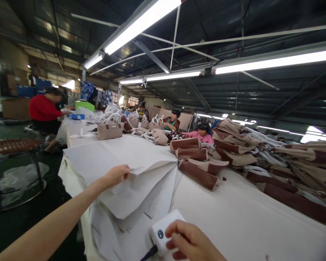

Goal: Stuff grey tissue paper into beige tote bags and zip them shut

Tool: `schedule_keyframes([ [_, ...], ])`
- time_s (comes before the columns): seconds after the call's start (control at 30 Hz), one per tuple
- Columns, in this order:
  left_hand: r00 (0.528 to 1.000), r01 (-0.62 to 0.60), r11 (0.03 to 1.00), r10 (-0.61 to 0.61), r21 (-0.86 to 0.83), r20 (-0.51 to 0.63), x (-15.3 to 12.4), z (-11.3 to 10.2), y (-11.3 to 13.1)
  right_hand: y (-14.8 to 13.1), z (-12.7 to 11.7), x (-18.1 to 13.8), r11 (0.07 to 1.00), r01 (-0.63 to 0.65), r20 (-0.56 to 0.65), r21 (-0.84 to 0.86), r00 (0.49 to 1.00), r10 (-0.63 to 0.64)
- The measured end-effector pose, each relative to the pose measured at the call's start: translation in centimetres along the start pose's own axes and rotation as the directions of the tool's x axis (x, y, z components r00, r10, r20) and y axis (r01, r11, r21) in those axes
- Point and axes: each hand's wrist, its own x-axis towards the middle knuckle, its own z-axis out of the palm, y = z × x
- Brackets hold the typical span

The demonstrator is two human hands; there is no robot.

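My left hand [116, 175] reaches out over a stack of large white paper sheets [125, 159] and pinches the edge of the top sheet. Near the bottom of the view my right hand [188, 241] grips a small white device [163, 229] with a dark round button and a black cable at its lower end. Both rest over a long white table [233, 214]. Flat brown and beige bags [198, 165] lie just beyond the paper.
A long pile of folded beige and brown bags [282, 163] runs along the table's right side. Finished handbags with white handles [110, 128] stand further back. Several people sit at the far end, one in red [45, 108] at left. A round metal stool [15, 159] stands at left.
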Motion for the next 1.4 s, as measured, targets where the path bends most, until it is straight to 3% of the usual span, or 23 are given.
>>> schedule_keyframes([
  [0.1,0.991,0.007,0.997,-0.018,0.083,0.134,-1.7,1.6,2.3,-0.7,1.4,5.7,0.982,0.005,-0.039,0.191,0.999,0.002],
  [0.23,0.971,0.010,0.985,-0.050,0.172,0.234,-2.5,3.2,4.4,1.0,2.9,10.7,0.992,0.094,-0.152,0.084,0.985,-0.081],
  [0.37,0.960,-0.040,0.970,-0.030,0.241,0.279,-1.7,3.0,4.6,2.8,3.6,12.6,0.986,0.167,-0.199,-0.020,0.966,-0.168],
  [0.77,0.947,-0.021,0.954,-0.077,0.300,0.310,-0.6,2.1,4.8,3.3,3.7,13.2,0.974,0.196,-0.210,-0.113,0.953,-0.216],
  [0.9,0.943,-0.041,0.965,-0.047,0.258,0.329,-1.2,1.3,5.7,3.1,3.7,12.8,0.964,0.227,-0.192,-0.136,0.949,-0.250],
  [1.1,0.932,-0.111,0.958,0.009,0.264,0.361,-1.4,1.7,7.1,3.2,3.6,12.6,0.956,0.250,-0.177,-0.154,0.945,-0.276],
  [1.4,0.946,-0.114,0.950,0.015,0.289,0.323,-1.0,1.6,6.9,3.6,3.8,12.5,0.948,0.258,-0.166,-0.186,0.943,-0.289],
])
